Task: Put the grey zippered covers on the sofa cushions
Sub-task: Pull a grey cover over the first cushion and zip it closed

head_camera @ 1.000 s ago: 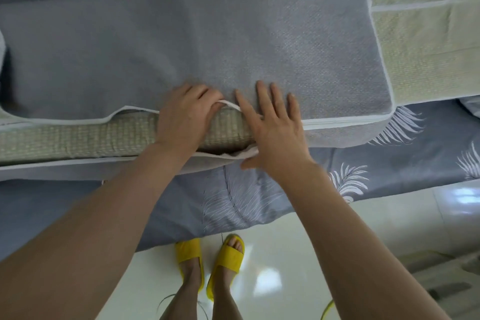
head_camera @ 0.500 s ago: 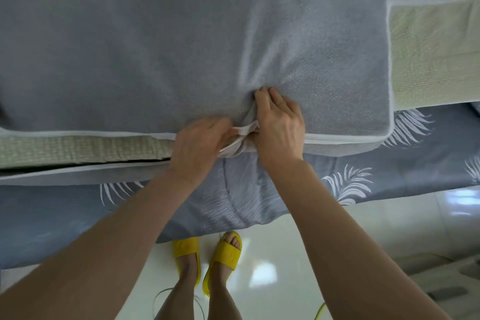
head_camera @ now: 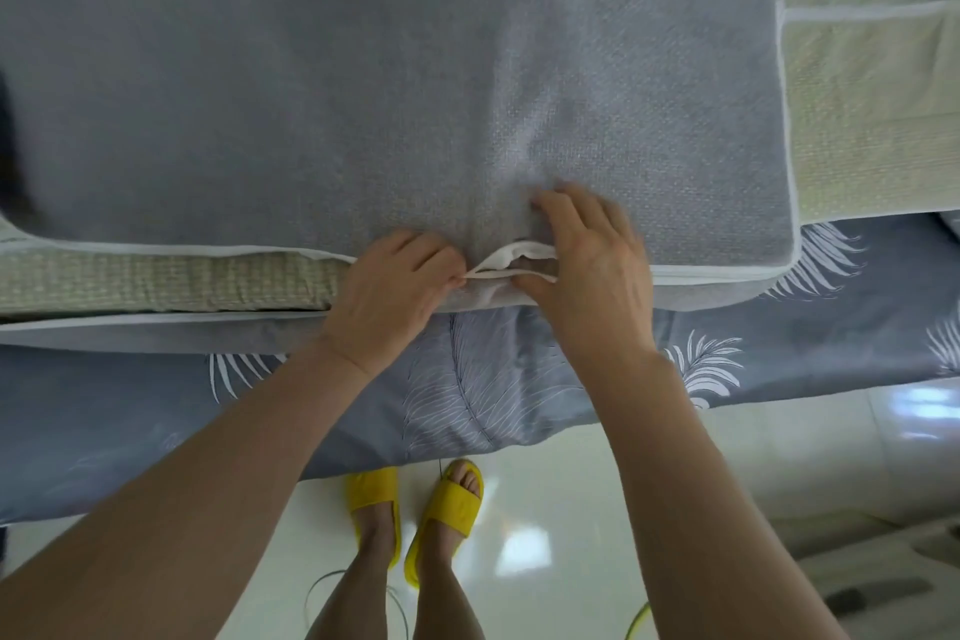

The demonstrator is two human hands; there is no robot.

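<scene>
Cover prob. soft, floppy, light; my L hand pinches zip edge mid-frame, R hand grips cover just beside, best hold.

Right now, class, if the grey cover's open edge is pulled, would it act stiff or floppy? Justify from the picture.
Probably floppy: the grey cover edge folds and bunches between the left hand and right hand. Likely grippy rather than slippery, given its coarse weave. The cushion inside seems firm, its exposed side straight.
</scene>
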